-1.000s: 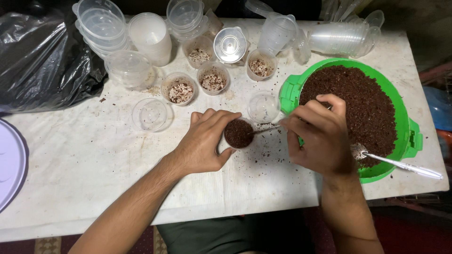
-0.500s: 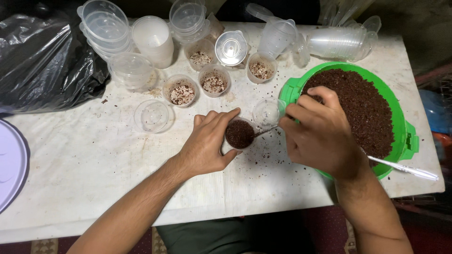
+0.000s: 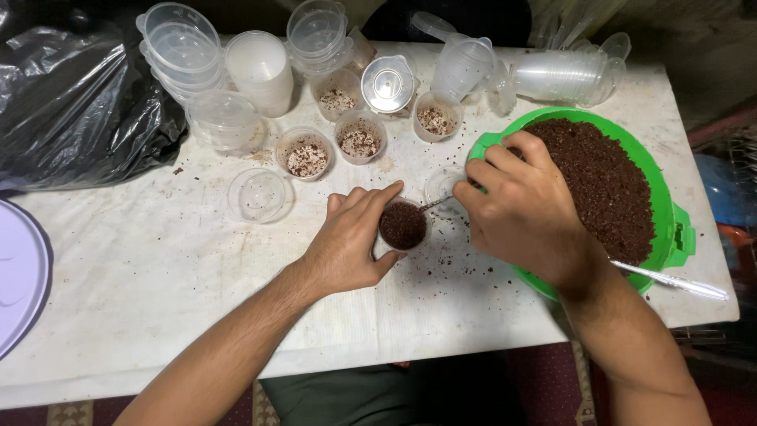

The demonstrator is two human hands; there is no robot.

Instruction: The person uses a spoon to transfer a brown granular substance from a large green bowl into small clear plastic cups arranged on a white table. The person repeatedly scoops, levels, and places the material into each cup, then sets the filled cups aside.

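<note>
A small clear cup of brown granules stands upright, mouth up, on the white table. The left hand curls around it. The right hand, fingers closed, pinches a spoon lying left-right, beside the green bowl.

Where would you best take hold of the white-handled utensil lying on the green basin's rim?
Grip the white-handled utensil by the free end of its handle, coming from the table's right edge. That end juts out past the green basin rim with nothing around it, while its other end is hidden behind the right hand and wrist. A pinch from above probably suits the thin, near-flat handle.
</note>
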